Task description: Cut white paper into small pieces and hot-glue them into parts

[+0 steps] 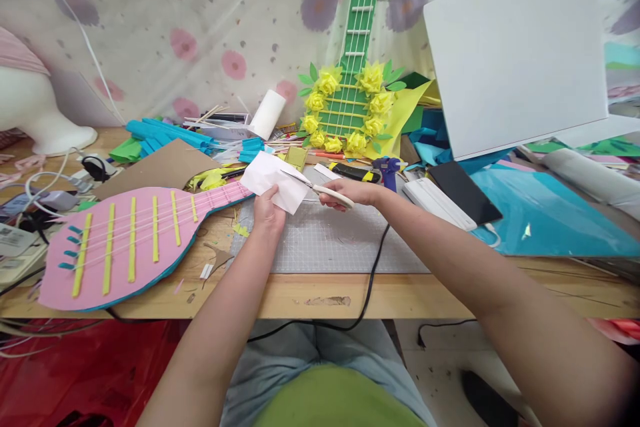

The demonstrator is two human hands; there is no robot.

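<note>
A piece of white paper (265, 173) is pinched in my left hand (270, 213), held above the grey cutting mat (325, 253). My right hand (350, 193) grips scissors (320, 189) with off-white handles, their blades lying at the paper's upper right part. Whether the blades are cutting through the sheet I cannot make out. To the left lies a pink paper guitar (120, 247) with yellow strips and white strings, its neck ending close by the paper. Behind my hands a green paper guitar (345, 107) ringed with yellow paper flowers stands upright against the curtain.
A yellow-and-black cutter (355, 172) and a blue glue gun (389, 172) lie behind my right hand. A white power bank (440, 203), a black phone-like slab (465, 191) and blue sheets (550, 213) are at right. Brown cardboard (155, 167) lies left; a black cable (376, 260) crosses the table edge.
</note>
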